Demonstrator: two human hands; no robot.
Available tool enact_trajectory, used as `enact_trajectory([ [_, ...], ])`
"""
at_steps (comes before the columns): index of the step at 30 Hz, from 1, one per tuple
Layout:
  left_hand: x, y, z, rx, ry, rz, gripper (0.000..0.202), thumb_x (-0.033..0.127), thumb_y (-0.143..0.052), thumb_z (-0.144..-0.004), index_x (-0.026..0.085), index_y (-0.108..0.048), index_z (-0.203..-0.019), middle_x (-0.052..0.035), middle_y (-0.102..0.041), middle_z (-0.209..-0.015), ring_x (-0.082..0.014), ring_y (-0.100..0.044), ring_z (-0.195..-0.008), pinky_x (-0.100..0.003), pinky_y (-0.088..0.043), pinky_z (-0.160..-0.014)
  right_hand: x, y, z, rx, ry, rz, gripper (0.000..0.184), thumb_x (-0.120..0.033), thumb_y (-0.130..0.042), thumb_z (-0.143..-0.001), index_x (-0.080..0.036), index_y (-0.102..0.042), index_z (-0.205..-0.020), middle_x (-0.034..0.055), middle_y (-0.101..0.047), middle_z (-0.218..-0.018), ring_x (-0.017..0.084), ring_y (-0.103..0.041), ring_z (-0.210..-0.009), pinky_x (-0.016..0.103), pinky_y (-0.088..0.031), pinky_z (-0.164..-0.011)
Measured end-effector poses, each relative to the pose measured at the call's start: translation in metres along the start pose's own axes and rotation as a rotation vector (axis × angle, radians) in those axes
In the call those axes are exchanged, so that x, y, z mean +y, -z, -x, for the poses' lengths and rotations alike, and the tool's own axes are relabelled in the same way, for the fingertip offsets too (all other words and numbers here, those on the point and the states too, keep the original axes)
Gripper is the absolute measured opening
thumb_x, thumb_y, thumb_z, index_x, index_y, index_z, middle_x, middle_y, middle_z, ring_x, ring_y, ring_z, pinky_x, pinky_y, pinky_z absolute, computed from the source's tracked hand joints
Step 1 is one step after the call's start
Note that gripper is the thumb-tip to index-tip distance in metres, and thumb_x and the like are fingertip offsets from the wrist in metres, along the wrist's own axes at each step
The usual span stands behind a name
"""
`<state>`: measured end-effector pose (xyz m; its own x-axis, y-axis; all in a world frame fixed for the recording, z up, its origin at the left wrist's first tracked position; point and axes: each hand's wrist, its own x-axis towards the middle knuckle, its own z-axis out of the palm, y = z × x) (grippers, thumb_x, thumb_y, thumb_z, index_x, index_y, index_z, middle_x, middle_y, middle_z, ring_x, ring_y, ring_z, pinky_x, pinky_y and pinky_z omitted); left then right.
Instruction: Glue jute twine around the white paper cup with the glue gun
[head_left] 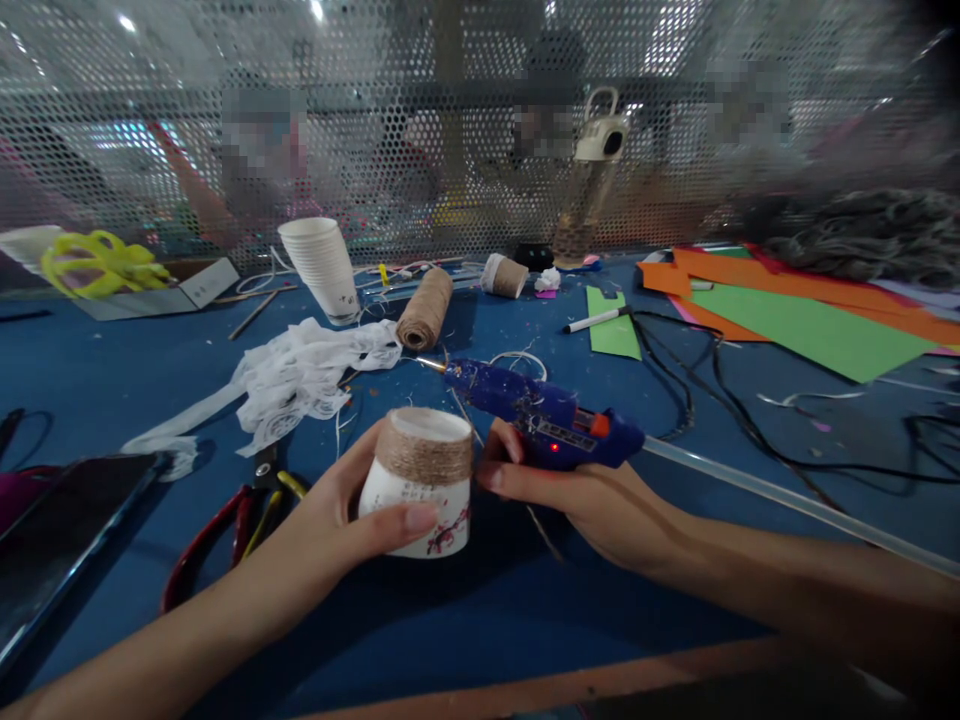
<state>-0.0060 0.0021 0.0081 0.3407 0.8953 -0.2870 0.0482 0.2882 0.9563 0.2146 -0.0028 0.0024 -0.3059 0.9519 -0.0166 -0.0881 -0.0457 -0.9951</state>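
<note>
My left hand point(352, 520) is closed round an upturned white paper cup point(420, 480) whose upper band is wrapped in brown jute twine; the thumb lies across its printed side. My right hand point(585, 500) grips a blue hot glue gun point(544, 415) with a red light on, its metal tip pointing left, past the cup's top. A clear glue stick point(787, 500) sticks out of the gun's back to the right. Both are held just above the blue table point(112, 390).
White lace point(300, 380), a twine spool point(426, 310), a stack of paper cups point(322, 268), pliers point(240, 520), a phone point(60, 530), yellow scissors point(97, 263), a marker point(596, 320), coloured paper sheets point(795, 315) and black cables point(720, 410) lie around. People sit behind a mesh screen point(450, 120).
</note>
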Motion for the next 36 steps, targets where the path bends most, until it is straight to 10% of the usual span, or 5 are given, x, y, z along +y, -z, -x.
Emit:
enact_trajectory([
  [36, 0.0009, -0.0014, -0.0011, -0.045, 0.048, 0.149, 0.057, 0.044, -0.086, -0.076, 0.032, -0.068, -0.129, 0.0004, -0.077, -0.126, -0.0286, -0.066, -0.124, -0.022, -0.055, -0.085, -0.0009, 0.0018, 0.0030, 0.060, 0.000, 0.169, 0.032, -0.040, -0.073, -0.086, -0.024, -0.050, -0.072, -0.0002, -0.060, -0.086, 0.018, -0.055, -0.088, 0.033, -0.047, -0.084],
])
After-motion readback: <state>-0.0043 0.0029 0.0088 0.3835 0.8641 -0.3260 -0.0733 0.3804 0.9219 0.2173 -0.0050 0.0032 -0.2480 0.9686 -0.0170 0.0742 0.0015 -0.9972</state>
